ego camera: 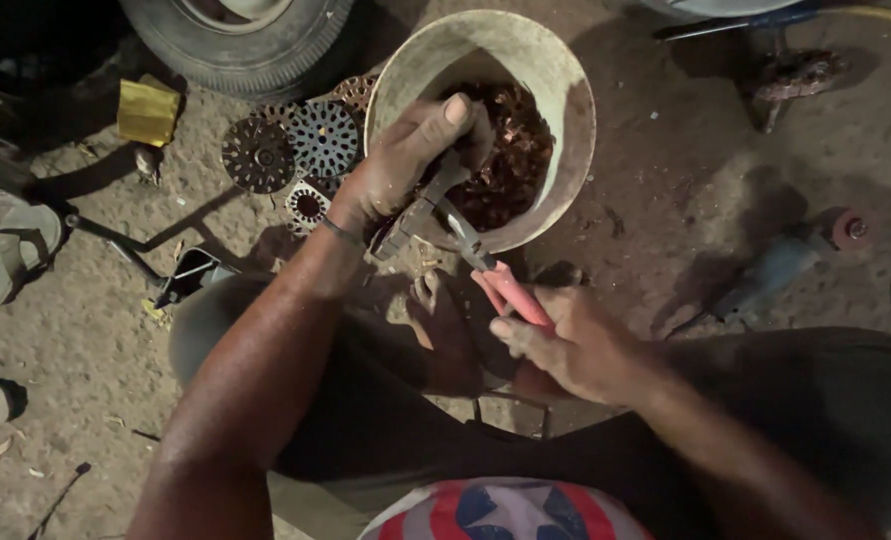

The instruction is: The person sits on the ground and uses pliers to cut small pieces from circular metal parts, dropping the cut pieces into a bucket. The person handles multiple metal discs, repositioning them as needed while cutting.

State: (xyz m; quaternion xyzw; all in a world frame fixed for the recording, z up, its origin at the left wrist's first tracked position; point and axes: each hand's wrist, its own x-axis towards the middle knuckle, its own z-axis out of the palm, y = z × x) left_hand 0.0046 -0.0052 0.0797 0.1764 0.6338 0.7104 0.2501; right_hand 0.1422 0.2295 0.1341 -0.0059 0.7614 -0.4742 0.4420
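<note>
**Pliers biting a metal part over the bowl**

I look down from the head camera and see two bare hands at work over the dirt ground (665,200). The left hand (405,160) is wrapped tight around a dark metal part (415,215). It holds that part right at the near rim of the big round bowl (555,90), I think so that any bits that come loose fall inside. The bowl already has a heap of reddish-brown scraps (510,150) in it.

The right hand (575,345) is closed around the pink handles of the pliers (495,275). The metal nose of the pliers points up and left and meets the part just under the left hand. I think the left hand keeps the part steady so the pliers can pull on it. I cannot see how hard the nose is pinching.

A bare foot (440,310) rests on the ground just below the bowl, between the two arms. It sits close, maybe to keep the bowl from sliding.

To the left of the bowl lie some flat round metal discs (295,145) with many small slots, stacked loosely and touching each other. Above them is part of a tyre (235,45). A yellow cloth (148,112) lies near it. A sandal (5,250) sits far left, well apart from the work.
</note>
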